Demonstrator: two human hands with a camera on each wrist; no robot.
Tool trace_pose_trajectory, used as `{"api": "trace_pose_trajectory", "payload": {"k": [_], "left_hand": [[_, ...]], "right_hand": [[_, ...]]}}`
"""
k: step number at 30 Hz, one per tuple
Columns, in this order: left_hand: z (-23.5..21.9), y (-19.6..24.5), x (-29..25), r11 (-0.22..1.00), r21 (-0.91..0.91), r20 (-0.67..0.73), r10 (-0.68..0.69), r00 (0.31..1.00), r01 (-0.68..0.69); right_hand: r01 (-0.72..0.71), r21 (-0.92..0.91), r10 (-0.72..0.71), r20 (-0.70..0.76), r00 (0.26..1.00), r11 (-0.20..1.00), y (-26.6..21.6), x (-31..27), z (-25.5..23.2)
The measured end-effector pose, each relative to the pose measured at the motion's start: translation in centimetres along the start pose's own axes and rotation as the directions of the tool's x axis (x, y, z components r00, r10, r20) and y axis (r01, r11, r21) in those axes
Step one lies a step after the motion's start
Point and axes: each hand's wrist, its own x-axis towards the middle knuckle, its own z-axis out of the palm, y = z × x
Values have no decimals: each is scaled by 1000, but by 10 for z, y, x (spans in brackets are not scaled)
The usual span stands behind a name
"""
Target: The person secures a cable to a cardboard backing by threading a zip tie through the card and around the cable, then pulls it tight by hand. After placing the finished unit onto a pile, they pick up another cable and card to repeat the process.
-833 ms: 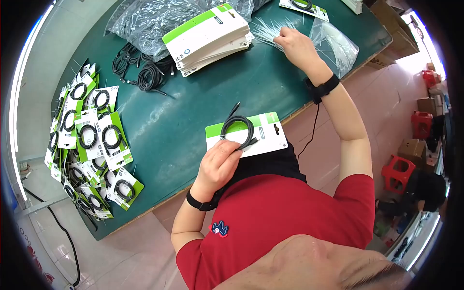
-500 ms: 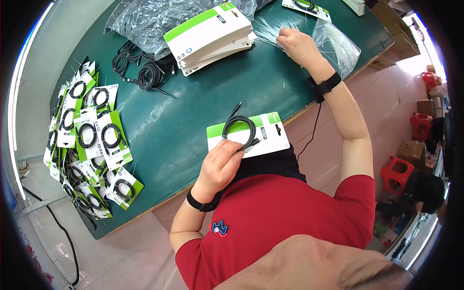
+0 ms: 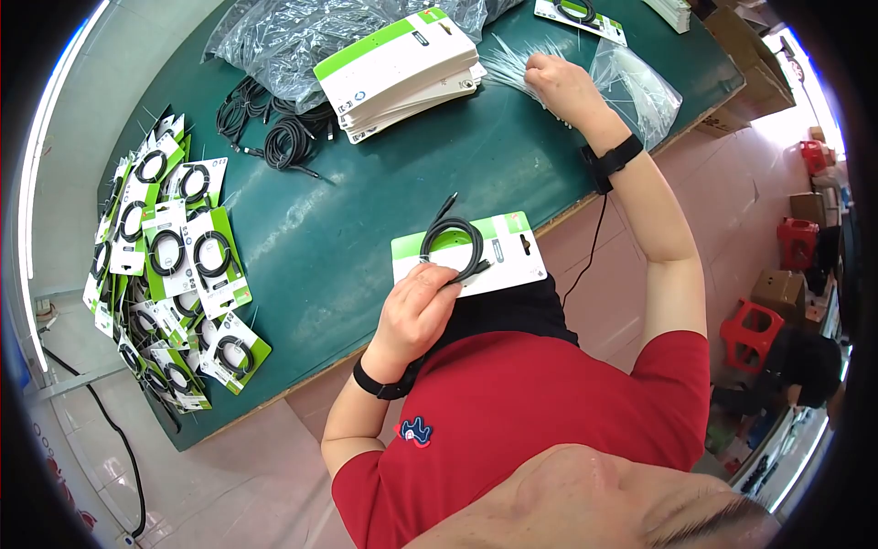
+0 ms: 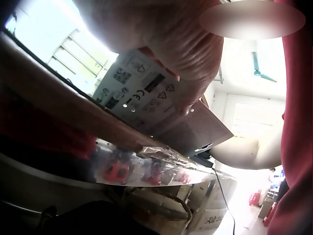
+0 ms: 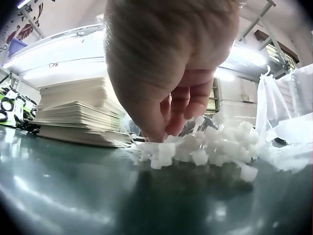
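My left hand [image 3: 416, 311] pinches a coiled black cable [image 3: 455, 247] against a white-and-green packaging card [image 3: 514, 261], near the table's front edge. In the left wrist view the card's printed back [image 4: 139, 90] shows beneath the hand, with part of the card hidden by it. Away at the upper right, my right hand [image 3: 565, 91] reaches down into a loose pile of white cable ties [image 3: 512, 69]. The right wrist view has its thumb and fingertips together among the ties' square heads [image 5: 200, 147], pinching at the pile.
A stack of blank cards [image 3: 393, 69] stands left of the ties, with loose black cables [image 3: 288, 144] and clear plastic bags [image 3: 283, 46] beside it. Finished-looking carded cables [image 3: 165, 256] pile up at the table's left end. A clear bag [image 3: 636, 87] lies right of my right hand.
My right hand has shifted slightly and stays at the cable ties. The left hand keeps its hold on the cable and card, almost still.
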Motion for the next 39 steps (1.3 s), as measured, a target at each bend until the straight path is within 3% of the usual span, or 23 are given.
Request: {"api": "trace_pose_trajectory", "payload": {"k": [3,6,7,10,11,14,15,18,23,24,26,27,30,31,34,35,39], "left_hand": [[-1,1,1,1000,0,-1,-3,1000,3],[-5,0,7,1000,-10,-19,26,999,-26],[-6,-1,7,1000,-9,-22,26,999,-27],[-9,-5,11,1000,15,-60,-10,998,10],[-10,-7,13,1000,17,-66,1,998,0],[-12,-7,14,999,17,-79,-26,997,27],[-14,-7,15,1000,16,-81,-20,996,22],[-29,-2,18,979,-96,-111,-191,975,181],[-58,-3,22,926,-213,-69,-333,940,313],[-63,-2,24,789,-408,9,-500,866,460],[-70,-4,28,345,-683,254,-714,652,644],[-72,-10,28,344,-682,248,-722,647,645],[-73,-31,25,140,-666,429,-731,531,732],[-73,-33,26,137,-669,422,-739,525,731],[-72,-35,33,-8,-565,581,-713,392,825],[-71,-36,36,-11,-567,577,-719,388,824],[-65,-36,38,-82,-497,652,-693,309,864]], "right_hand": [[9,10,-9,12,1000,1000,-3,4,-5],[80,112,-41,-317,948,990,-10,4,-21],[83,110,-44,-319,947,990,-13,4,-27],[73,441,176,-499,849,895,-21,4,-44],[76,431,172,-507,844,899,-22,4,-47],[-106,864,505,-184,844,492,-25,-2,-51],[-105,862,505,-189,842,496,-27,-3,-57],[-118,985,492,42,870,124,-39,-5,-82],[-90,995,425,68,902,31,-68,-10,-105],[-94,995,409,77,909,22,-72,-10,-109],[-103,995,374,94,923,2,-82,-10,-115],[-101,995,365,96,926,-4,-87,-10,-119],[-71,997,357,81,931,-40,-102,-8,-126],[-72,996,345,83,935,-46,-108,-7,-126],[-53,998,364,43,930,19,-122,-6,-129],[-52,999,357,44,933,13,-124,-6,-131],[22,988,275,21,961,-154,-140,-6,-133]]}}
